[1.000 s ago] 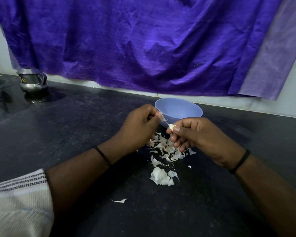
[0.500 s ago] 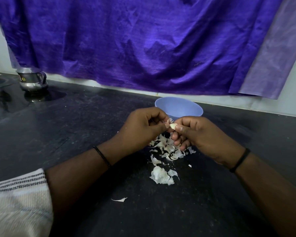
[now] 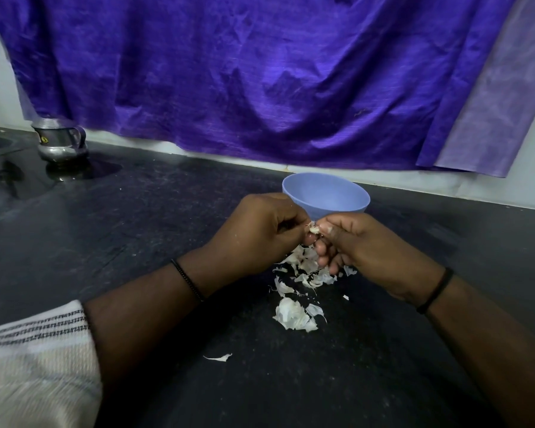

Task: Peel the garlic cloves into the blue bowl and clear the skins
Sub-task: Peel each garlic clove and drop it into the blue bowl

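Just above the middle of the black bench (image 3: 136,242), both hands meet over a heap of skins, so close that the fingertips touch. Between them sits a garlic clove (image 3: 314,229), pale and partly covered, so only a small bit of it shows. The left hand (image 3: 261,234) has its fingers curled in and pinches at the clove from the left side, and the right hand (image 3: 362,245) has its thumb and fingers curled round it from the right; how much skin is left on the clove is honestly too small to tell. Right behind the hands, toward the back edge of the bench, stands the blue bowl (image 3: 337,193), upright, and the part of its inside that shows looks bare, with the near rim hidden by the knuckles. Under and just in front of the hands lies the pile of garlic skins (image 3: 306,267), loose white flakes, with a bigger clump (image 3: 292,315) a little nearer the front edge and one stray flake (image 3: 218,357) further toward the front, well apart from the rest. Each wrist has a thin black band, and a striped whitish sleeve (image 3: 34,350) shows at the lower left. Off near the back left corner of the bench stands a small metal jug (image 3: 60,140) with a handle, beside what looks like the rim of a sink at the far left edge. Behind everything hangs a big purple cloth (image 3: 260,72) over a white wall.
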`<state>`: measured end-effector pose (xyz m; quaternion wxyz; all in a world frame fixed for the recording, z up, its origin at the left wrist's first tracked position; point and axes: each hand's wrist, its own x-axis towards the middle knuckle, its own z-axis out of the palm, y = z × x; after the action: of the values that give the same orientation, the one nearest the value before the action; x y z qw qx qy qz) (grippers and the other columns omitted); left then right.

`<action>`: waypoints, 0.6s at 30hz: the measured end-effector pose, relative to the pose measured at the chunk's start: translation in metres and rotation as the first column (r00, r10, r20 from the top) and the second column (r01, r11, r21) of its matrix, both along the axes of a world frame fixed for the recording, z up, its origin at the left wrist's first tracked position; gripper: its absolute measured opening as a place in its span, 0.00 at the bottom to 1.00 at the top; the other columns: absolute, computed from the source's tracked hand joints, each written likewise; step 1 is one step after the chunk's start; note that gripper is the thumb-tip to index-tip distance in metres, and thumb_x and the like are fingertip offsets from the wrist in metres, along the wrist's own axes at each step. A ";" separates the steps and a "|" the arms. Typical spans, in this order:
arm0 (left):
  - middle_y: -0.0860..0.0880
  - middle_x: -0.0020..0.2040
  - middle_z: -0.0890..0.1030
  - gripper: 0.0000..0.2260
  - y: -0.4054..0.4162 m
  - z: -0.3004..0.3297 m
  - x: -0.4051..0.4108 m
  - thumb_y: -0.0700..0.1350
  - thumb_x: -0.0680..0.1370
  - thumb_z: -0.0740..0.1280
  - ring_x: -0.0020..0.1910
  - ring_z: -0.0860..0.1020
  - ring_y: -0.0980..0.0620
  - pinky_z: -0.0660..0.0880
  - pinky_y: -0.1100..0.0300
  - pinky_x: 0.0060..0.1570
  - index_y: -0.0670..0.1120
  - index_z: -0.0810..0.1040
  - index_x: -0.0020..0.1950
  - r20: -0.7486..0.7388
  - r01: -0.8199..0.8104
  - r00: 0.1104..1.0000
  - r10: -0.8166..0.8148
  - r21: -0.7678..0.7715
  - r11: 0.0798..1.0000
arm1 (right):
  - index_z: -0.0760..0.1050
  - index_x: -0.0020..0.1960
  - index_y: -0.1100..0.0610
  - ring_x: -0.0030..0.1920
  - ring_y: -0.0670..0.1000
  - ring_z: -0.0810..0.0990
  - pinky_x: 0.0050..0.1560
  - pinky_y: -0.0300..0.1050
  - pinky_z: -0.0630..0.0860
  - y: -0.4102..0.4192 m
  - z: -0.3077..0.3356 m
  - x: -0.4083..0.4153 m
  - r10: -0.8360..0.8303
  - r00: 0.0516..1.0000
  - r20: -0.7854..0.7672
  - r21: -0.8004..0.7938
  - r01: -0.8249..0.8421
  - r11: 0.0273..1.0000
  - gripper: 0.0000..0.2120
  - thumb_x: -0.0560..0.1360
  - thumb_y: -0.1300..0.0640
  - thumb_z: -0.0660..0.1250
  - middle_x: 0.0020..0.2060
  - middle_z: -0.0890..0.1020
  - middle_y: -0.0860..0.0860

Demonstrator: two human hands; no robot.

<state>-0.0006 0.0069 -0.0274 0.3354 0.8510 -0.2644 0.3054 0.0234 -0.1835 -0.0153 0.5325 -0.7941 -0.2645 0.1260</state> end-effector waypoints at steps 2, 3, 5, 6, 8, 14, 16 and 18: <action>0.52 0.37 0.82 0.04 -0.001 0.001 0.000 0.37 0.74 0.72 0.35 0.78 0.57 0.72 0.68 0.35 0.44 0.85 0.41 0.049 0.003 0.999 -0.005 0.039 0.999 | 0.78 0.51 0.65 0.34 0.46 0.77 0.33 0.37 0.75 0.001 0.000 -0.001 0.007 1.000 0.003 0.002 -0.007 1.000 0.13 0.84 0.60 0.56 0.33 0.76 0.50; 0.51 0.36 0.82 0.04 -0.001 0.002 -0.001 0.37 0.74 0.71 0.35 0.78 0.57 0.73 0.65 0.36 0.44 0.85 0.41 0.066 0.002 0.998 -0.006 0.063 0.998 | 0.78 0.49 0.63 0.34 0.45 0.76 0.32 0.37 0.74 0.001 0.000 -0.001 0.009 1.000 0.006 0.002 -0.009 1.000 0.13 0.84 0.60 0.56 0.33 0.76 0.49; 0.51 0.36 0.82 0.04 -0.002 0.004 -0.001 0.39 0.74 0.71 0.35 0.77 0.58 0.74 0.61 0.36 0.43 0.85 0.41 0.086 0.001 0.996 -0.010 0.102 0.995 | 0.78 0.48 0.62 0.33 0.45 0.75 0.32 0.37 0.74 0.001 0.001 -0.002 0.018 1.000 0.011 -0.005 -0.018 1.000 0.13 0.84 0.60 0.56 0.32 0.75 0.48; 0.51 0.36 0.82 0.04 -0.002 0.004 -0.001 0.39 0.74 0.70 0.35 0.77 0.58 0.73 0.62 0.36 0.43 0.85 0.41 0.090 0.001 0.996 -0.011 0.106 0.994 | 0.77 0.47 0.62 0.33 0.45 0.75 0.32 0.37 0.74 0.001 0.002 -0.002 0.028 1.000 0.011 -0.011 -0.028 1.000 0.13 0.84 0.60 0.56 0.32 0.75 0.48; 0.51 0.35 0.81 0.04 -0.001 0.003 -0.001 0.38 0.74 0.71 0.35 0.77 0.57 0.72 0.66 0.35 0.43 0.85 0.41 0.078 0.006 0.997 -0.012 0.081 0.997 | 0.77 0.47 0.61 0.33 0.45 0.75 0.32 0.37 0.74 -0.001 0.003 -0.002 0.051 0.999 0.016 -0.024 -0.050 0.998 0.13 0.84 0.60 0.56 0.32 0.75 0.48; 0.53 0.35 0.80 0.04 -0.004 0.003 0.000 0.40 0.73 0.71 0.33 0.77 0.56 0.71 0.67 0.33 0.46 0.85 0.41 0.028 -0.002 1.000 0.003 -0.020 1.000 | 0.77 0.46 0.58 0.36 0.46 0.77 0.35 0.38 0.74 -0.003 0.003 0.001 0.064 0.989 0.130 -0.111 -0.050 0.993 0.11 0.83 0.62 0.58 0.33 0.77 0.46; 0.52 0.35 0.80 0.04 -0.004 0.002 0.001 0.39 0.73 0.71 0.33 0.77 0.56 0.71 0.68 0.33 0.45 0.85 0.40 0.034 -0.005 0.999 0.006 -0.015 1.000 | 0.77 0.46 0.56 0.37 0.44 0.78 0.36 0.38 0.74 -0.004 0.002 0.004 0.073 0.984 0.165 -0.152 -0.047 0.987 0.11 0.83 0.62 0.59 0.34 0.77 0.45; 0.52 0.34 0.79 0.04 -0.005 0.001 0.001 0.38 0.73 0.71 0.32 0.76 0.56 0.68 0.70 0.33 0.43 0.84 0.39 0.041 -0.016 0.999 0.016 0.005 1.000 | 0.76 0.44 0.54 0.36 0.43 0.78 0.37 0.36 0.74 -0.004 0.003 0.004 0.079 0.977 0.196 -0.197 -0.040 0.980 0.12 0.83 0.63 0.59 0.34 0.78 0.45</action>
<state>0.0004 0.0020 -0.0262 0.3254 0.8476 -0.2651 0.3247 0.0276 -0.1874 -0.0127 0.4194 -0.8423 -0.3278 0.0850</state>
